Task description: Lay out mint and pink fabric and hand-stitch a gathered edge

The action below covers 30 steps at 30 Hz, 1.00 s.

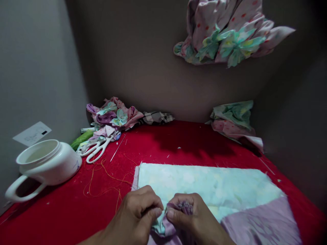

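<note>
Both hands are close together at the near edge of the table. My left hand (pixel 139 214) pinches the pale blue-green edge of a piece of fabric (pixel 159 227) between thumb and forefinger. Right beside it, my right hand (pixel 190 214) grips a gathered, frayed purple part of the same fabric. Behind the hands, flat pale blue-green cloth (pixel 204 183) lies spread out, with a purple cloth part (pixel 265 221) at its right. Loose orange thread (pixel 102 177) curls left of the cloth. Any needle between the fingers is hidden.
On the red tabletop (pixel 63 217) stands a white mug-like pot (pixel 51 166) at left. White-handled scissors (pixel 99 149) lie by a scrap pile (pixel 112 114) and a green object (pixel 81 139). Folded cloth (pixel 235 122) sits back right. Dotted fabric with bows (pixel 230 34) hangs above.
</note>
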Motion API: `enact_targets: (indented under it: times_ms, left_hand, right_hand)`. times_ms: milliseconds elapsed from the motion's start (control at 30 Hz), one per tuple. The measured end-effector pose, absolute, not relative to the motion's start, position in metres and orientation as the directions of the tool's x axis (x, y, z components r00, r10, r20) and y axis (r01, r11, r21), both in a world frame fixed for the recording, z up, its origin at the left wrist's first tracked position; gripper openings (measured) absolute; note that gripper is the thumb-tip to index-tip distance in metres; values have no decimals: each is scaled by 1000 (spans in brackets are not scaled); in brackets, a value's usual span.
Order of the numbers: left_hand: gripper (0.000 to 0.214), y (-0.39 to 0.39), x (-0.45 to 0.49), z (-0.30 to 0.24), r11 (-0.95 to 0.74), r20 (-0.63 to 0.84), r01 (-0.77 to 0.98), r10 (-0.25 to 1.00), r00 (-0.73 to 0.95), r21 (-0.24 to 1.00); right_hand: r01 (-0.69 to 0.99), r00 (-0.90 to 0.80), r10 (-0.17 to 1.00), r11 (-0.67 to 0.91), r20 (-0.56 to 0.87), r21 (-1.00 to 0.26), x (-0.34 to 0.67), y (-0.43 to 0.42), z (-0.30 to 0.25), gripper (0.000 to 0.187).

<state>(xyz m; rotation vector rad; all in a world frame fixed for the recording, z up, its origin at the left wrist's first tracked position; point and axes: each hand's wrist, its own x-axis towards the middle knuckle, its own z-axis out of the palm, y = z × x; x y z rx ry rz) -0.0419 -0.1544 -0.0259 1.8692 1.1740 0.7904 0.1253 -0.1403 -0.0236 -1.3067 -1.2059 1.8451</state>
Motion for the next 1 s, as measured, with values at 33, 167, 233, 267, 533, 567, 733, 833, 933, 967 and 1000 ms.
enact_targets:
  times_ms: [33,167,233,267,533,567,733,833,933,967,1000]
  left_hand:
    - [17,-154,-41,-26,-264,95,432,923,374,863]
    - [15,-151,-39,-24,-151,16,429,953,303,891]
    - [14,-149,-37,-24,-102,-19,417,961,276,903]
    - [15,-149,-36,-25,-90,-28,407,961,274,909]
    - [18,-150,-38,-23,-270,155,453,949,274,850]
    - [18,-150,-39,-21,-342,255,469,937,240,814]
    - [19,-154,-37,-17,-640,523,423,768,369,641]
    - [19,-153,-30,-23,-648,485,413,758,436,640]
    - [16,-151,-26,-26,-659,477,410,745,466,630]
    - [15,-150,-26,-25,-667,487,398,738,467,630]
    - [15,-149,-26,-23,-669,499,380,737,456,639]
  right_hand:
    - [44,-358,837,-429,-415,-902,125,-140,-22,27]
    - [16,-351,851,-411,-390,-912,126,-141,-24,30]
    - [29,-342,859,-396,-381,-918,127,-142,-27,30]
    - [36,-340,862,-386,-375,-922,127,-142,-29,29]
    - [17,-324,876,-373,-358,-928,127,-143,-32,34]
    - [16,-323,875,-374,-359,-927,127,-143,-31,35]
    - [-22,-343,875,-370,-341,-929,127,-144,-32,32]
    - [-36,-366,879,-341,-305,-940,128,-144,-33,30]
    - [-31,-371,881,-328,-294,-944,128,-144,-32,30]
    - [-35,-372,881,-328,-292,-944,128,-144,-31,30]
    - [-35,-371,880,-331,-295,-943,127,-144,-31,30]
